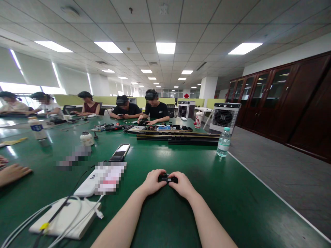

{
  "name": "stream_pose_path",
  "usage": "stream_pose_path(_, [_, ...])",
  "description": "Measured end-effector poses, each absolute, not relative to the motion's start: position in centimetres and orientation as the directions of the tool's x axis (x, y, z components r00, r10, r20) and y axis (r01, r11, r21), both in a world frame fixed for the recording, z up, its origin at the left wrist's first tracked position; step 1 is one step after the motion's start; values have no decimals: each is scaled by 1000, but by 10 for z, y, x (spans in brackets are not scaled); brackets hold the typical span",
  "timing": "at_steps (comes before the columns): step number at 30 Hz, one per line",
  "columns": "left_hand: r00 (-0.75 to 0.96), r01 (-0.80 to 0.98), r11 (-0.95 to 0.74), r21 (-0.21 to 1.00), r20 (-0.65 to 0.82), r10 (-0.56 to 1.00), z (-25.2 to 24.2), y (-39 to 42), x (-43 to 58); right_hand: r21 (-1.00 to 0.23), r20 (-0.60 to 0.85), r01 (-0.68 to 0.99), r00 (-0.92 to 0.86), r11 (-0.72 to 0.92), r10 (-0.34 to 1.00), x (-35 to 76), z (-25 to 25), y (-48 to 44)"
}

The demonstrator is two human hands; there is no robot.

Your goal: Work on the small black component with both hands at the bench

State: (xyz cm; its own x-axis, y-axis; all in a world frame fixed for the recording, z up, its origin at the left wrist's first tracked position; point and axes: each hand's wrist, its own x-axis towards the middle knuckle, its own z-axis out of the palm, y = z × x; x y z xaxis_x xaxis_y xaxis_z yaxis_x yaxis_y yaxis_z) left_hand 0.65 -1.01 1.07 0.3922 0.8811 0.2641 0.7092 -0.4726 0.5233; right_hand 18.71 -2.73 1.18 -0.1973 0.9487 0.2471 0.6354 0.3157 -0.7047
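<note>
Both my hands meet on a small black object (167, 178) low over the green table (232, 193). My left hand (153, 181) curls its fingers around the object's left end. My right hand (182, 184) grips the right end the same way. What the small black piece is I cannot make out. Both forearms reach in from the bottom edge of the view.
White power banks with cables (67, 220) lie at the lower left, a phone (121, 151) ahead. A water bottle (223, 142) stands near the table's right edge, long black rails (181, 137) behind. Several people sit along the far side; another person's hand (11, 173) rests at left.
</note>
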Motion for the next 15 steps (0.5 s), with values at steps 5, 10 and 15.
stream_pose_path(5, [397, 713, -468, 522, 250, 883, 13, -11, 6, -696, 246, 646, -195, 313, 949, 186, 14, -29])
stream_pose_path(10, [412, 711, -486, 508, 259, 874, 14, -12, 6, -683, 250, 657, -203, 321, 947, 186, 14, -29])
stream_pose_path(15, [413, 705, -496, 507, 276, 868, 11, -10, 6, -695, 288, 620, -223, 363, 931, 186, 15, -28])
